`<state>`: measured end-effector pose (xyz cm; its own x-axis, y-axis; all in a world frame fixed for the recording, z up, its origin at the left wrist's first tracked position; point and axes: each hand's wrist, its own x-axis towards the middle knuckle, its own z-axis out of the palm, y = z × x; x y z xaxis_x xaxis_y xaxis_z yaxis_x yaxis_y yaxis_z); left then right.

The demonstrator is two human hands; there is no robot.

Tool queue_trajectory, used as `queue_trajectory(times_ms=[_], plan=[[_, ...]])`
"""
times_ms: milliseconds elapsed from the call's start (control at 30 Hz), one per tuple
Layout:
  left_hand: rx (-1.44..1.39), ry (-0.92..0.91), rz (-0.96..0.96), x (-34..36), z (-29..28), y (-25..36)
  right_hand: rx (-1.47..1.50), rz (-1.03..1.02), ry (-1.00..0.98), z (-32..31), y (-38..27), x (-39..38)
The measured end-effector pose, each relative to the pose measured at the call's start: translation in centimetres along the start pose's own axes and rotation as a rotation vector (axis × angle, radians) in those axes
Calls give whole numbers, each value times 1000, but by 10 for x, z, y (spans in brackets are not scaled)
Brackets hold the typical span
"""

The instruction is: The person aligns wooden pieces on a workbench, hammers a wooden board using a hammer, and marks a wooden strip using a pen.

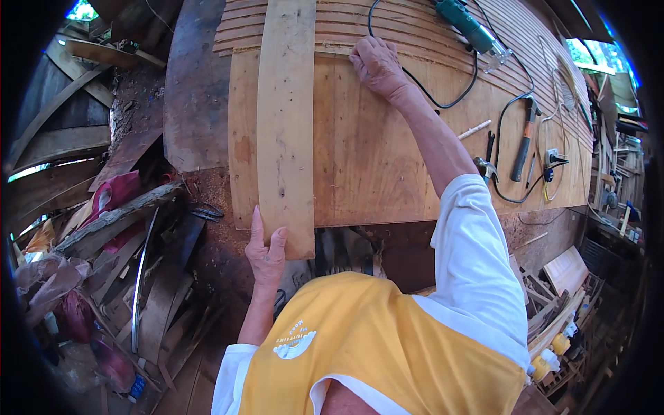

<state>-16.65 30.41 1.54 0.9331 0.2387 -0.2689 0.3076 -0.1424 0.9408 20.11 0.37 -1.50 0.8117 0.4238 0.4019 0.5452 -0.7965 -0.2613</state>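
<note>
A long pale wooden plank [285, 124] lies lengthwise over a wide plywood board [377, 159], its near end sticking out past the board's edge. My left hand [266, 257] grips the plank's near left corner, thumb on top. To the right of the plank, my right hand [379, 68] is closed and rests where the plywood meets the grooved wooden slats [346, 28]. Whatever its fingers may hold is hidden. Close by on the right lies a green power tool [470, 26] with a black cord [474, 79].
On the board's right are a claw hammer [486, 168], an orange-handled hammer [524, 142], a pale stick [475, 129] and a plug with socket [552, 158]. Scrap wood and plastic bags [76, 311] pile up at the left. More offcuts [564, 273] lie at the lower right.
</note>
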Motion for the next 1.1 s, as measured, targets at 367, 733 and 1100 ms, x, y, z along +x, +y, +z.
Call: queue_trajectory(times_ms=[367,733,1100], plan=[[24,10,-4,5,0,-8,-232,393,261,-91,-22,-122],[107,14,-1,6,4,0,2,1346,100,-217,-74,-382],[-33,-9,-18,5,2,-2,745,1026,35,-137,-94,-163]])
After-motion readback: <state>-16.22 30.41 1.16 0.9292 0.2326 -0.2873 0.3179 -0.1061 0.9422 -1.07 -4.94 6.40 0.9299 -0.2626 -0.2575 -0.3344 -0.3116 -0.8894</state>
